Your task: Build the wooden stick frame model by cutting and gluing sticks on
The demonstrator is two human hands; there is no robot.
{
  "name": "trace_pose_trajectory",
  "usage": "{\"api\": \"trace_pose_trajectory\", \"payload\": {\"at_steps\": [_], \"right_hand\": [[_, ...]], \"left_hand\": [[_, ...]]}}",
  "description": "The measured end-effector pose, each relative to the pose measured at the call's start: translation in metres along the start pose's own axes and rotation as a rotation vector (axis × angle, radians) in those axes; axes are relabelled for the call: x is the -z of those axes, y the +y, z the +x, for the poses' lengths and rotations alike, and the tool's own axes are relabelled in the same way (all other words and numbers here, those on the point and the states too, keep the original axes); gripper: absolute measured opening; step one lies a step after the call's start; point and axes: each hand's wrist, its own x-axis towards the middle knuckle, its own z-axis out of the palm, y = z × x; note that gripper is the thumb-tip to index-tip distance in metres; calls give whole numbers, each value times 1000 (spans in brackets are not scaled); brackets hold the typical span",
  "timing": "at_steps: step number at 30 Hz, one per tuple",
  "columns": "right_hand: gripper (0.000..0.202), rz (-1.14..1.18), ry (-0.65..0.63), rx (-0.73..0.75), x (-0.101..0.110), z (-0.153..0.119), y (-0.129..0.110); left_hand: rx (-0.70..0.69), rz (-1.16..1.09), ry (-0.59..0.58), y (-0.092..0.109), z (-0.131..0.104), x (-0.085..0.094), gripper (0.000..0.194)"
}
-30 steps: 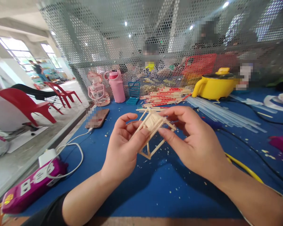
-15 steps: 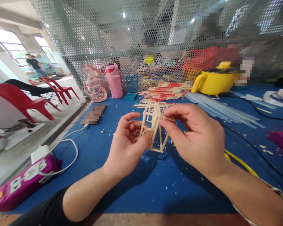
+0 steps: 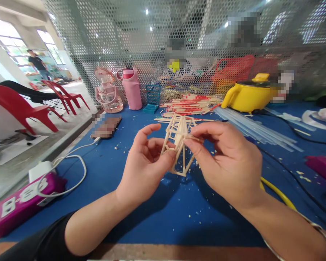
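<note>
A small open frame of thin wooden sticks (image 3: 183,159) is held up above the blue table. My left hand (image 3: 149,163) grips its left side, thumb in front and index finger raised off the sticks. On the upper right, my right hand (image 3: 224,159) pinches a short stick piece (image 3: 193,137) against the frame between thumb and index finger. Behind the frame lies a pile of sticks with red markings (image 3: 190,105). Where the short piece meets the frame is too small to make out.
Clear plastic rods (image 3: 260,128) and a yellow pot (image 3: 250,96) sit back right. Pink bottles (image 3: 132,88), a blue stand (image 3: 152,98) and a phone (image 3: 107,127) are back left. A purple power strip (image 3: 24,203) with a white cable lies front left. A person (image 3: 38,65) stands far off.
The camera view has shifted slightly. The wooden frame is tilted a little differently in my hands, and both hands keep their hold.
</note>
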Motion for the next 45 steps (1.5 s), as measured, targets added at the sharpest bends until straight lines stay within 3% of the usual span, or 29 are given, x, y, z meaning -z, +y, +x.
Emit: {"api": "trace_pose_trajectory", "payload": {"at_steps": [12, 17, 22, 31, 36, 39, 42, 45], "right_hand": [[17, 25, -37, -31, 1, -3, -1], [17, 21, -51, -32, 1, -3, 1], [20, 101, -40, -47, 2, -2, 7], [17, 157, 13, -131, 0, -1, 10], [18, 246, 40, -159, -5, -2, 11], [19, 298, -14, -142, -4, 3, 10], [37, 368, -81, -115, 7, 18, 21], [36, 93, -131, -128, 26, 34, 57]], "left_hand": [[41, 113, 68, 3, -2, -2, 43], [39, 125, 17, 0, -4, 2, 47], [63, -7, -89, -1, -5, 7, 53], [171, 134, -127, -9, 1, 12, 23], [222, 38, -142, -8, 5, 11, 20], [238, -15, -122, -5, 6, 10, 23], [239, -65, -99, -2, 10, 12, 25], [235, -108, -63, 2, 14, 14, 24]]}}
